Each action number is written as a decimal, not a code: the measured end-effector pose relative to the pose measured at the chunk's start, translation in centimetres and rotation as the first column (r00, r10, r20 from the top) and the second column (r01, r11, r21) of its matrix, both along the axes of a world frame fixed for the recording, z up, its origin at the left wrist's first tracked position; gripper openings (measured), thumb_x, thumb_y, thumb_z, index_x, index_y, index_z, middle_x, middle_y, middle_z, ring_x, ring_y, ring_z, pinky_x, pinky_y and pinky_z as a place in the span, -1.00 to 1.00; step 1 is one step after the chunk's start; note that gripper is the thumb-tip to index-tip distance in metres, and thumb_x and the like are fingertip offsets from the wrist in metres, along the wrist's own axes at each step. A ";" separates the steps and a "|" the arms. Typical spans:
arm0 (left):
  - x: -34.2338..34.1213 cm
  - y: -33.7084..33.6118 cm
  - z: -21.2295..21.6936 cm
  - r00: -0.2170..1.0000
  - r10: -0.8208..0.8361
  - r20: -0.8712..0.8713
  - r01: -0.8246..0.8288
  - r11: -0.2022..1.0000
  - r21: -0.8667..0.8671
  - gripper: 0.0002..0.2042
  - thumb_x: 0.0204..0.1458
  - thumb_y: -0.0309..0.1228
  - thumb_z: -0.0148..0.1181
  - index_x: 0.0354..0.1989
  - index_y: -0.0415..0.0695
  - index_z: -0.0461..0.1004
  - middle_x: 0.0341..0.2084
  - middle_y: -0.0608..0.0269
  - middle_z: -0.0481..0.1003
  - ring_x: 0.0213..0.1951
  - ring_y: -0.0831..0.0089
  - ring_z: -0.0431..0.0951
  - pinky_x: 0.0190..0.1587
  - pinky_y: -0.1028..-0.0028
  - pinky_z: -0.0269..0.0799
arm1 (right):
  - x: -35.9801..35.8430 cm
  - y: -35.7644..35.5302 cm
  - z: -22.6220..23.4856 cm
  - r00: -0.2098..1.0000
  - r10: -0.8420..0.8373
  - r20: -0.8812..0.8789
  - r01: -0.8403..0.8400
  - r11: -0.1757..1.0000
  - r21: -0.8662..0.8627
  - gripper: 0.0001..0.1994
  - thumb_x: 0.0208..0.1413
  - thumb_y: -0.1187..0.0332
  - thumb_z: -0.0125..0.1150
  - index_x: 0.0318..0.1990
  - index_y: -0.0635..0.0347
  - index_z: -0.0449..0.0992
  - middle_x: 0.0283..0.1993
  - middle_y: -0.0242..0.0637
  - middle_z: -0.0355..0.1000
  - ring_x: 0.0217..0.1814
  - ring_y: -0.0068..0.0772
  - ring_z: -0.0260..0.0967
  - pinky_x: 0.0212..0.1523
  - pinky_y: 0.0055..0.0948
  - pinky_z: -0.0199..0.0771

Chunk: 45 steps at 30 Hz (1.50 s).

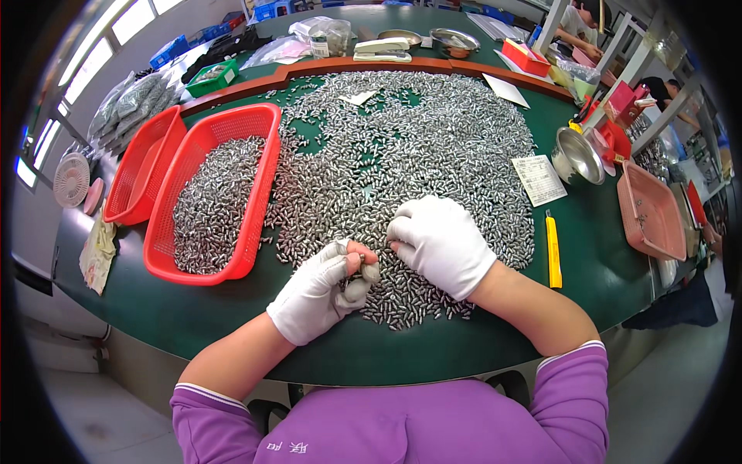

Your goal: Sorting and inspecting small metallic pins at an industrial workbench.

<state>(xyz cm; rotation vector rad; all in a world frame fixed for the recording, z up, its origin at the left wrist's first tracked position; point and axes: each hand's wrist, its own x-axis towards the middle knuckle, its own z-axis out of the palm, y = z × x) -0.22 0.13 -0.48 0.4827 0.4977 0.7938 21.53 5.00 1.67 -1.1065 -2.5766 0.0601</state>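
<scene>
A wide heap of small silvery metal parts (464, 139), short and rounded, covers the middle of the green table. My left hand (313, 298), in a white glove with bare fingertips, is closed at the heap's near edge. A small dark metal part shows between its thumb and finger. Over the near part of the heap, my right hand (444, 246) has its gloved fingers curled down and pressed together. Whatever they hold, if anything, is hidden beneath the hand. To the left stands a red plastic basket (268, 178) partly filled with the same parts.
A second red basket (127, 189) leans beside the first. A yellow utility knife (553, 251), a printed paper (539, 180) and a steel bowl (578, 155) lie right of the heap. A brown wooden rail (433, 63) bounds the back. Another person (576, 27) sits at far right.
</scene>
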 end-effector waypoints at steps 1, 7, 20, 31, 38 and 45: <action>0.0 0.0 0.0 1.000 0.000 0.000 0.000 1.000 0.000 -0.80 0.19 -0.36 0.16 -0.08 -0.13 0.39 -0.35 0.33 0.46 -0.50 0.67 0.26 -0.44 0.67 0.19 | 0.0 0.0 0.1 1.000 0.013 -0.012 -0.013 1.000 0.003 -0.86 -0.07 0.33 0.30 -0.32 0.08 0.58 -0.30 -0.34 0.47 -0.23 -0.20 0.45 -0.21 -0.26 0.47; 0.2 0.0 0.4 0.999 -0.023 -0.045 0.023 1.000 0.017 -0.75 0.15 -0.38 0.20 -0.03 -0.11 0.36 -0.31 0.36 0.44 -0.46 0.68 0.27 -0.38 0.67 0.22 | -0.3 -0.3 2.0 0.900 0.215 -0.379 -0.199 0.977 0.080 -0.87 -0.14 0.39 0.36 -0.38 0.09 0.57 -0.36 -0.33 0.49 -0.34 -0.20 0.45 -0.34 -0.30 0.46; 0.5 -0.3 0.6 0.994 0.011 -0.106 -0.008 0.999 0.033 -0.80 0.15 -0.40 0.23 -0.13 -0.05 0.34 -0.40 0.45 0.38 -0.49 0.71 0.22 -0.43 0.68 0.14 | -0.8 -1.0 1.8 0.852 0.345 -0.395 -0.340 0.937 0.084 -0.76 -0.05 0.37 0.31 -0.16 0.10 0.58 -0.26 -0.26 0.50 -0.30 -0.16 0.47 -0.30 -0.27 0.50; 0.3 0.0 0.4 1.000 0.016 -0.024 -0.016 1.000 0.012 -0.86 0.19 -0.35 0.16 -0.18 -0.09 0.37 -0.38 0.34 0.42 -0.52 0.64 0.22 -0.47 0.66 0.13 | 0.5 0.1 -0.1 1.000 0.024 -0.005 -0.024 1.000 -0.019 -0.86 -0.05 0.29 0.30 -0.31 0.05 0.60 -0.33 -0.33 0.47 -0.24 -0.20 0.45 -0.20 -0.22 0.48; 0.0 0.1 0.2 1.000 -0.010 0.012 0.010 1.000 0.004 -0.85 0.20 -0.35 0.13 -0.15 -0.11 0.38 -0.36 0.32 0.44 -0.51 0.63 0.24 -0.44 0.65 0.17 | 0.2 0.2 0.3 0.991 0.023 -0.130 -0.019 0.999 0.031 -0.90 -0.08 0.35 0.32 -0.37 0.06 0.58 -0.36 -0.34 0.46 -0.28 -0.21 0.45 -0.23 -0.26 0.47; 0.0 0.0 0.1 0.999 -0.031 0.012 0.031 0.999 0.014 -0.72 0.15 -0.36 0.19 -0.02 -0.13 0.35 -0.27 0.30 0.46 -0.45 0.66 0.28 -0.36 0.66 0.24 | -0.2 -0.2 1.1 0.808 0.082 -0.583 -0.222 0.960 -0.172 -0.88 -0.10 0.46 0.38 -0.38 0.14 0.55 -0.31 -0.28 0.49 -0.24 -0.22 0.46 -0.18 -0.35 0.47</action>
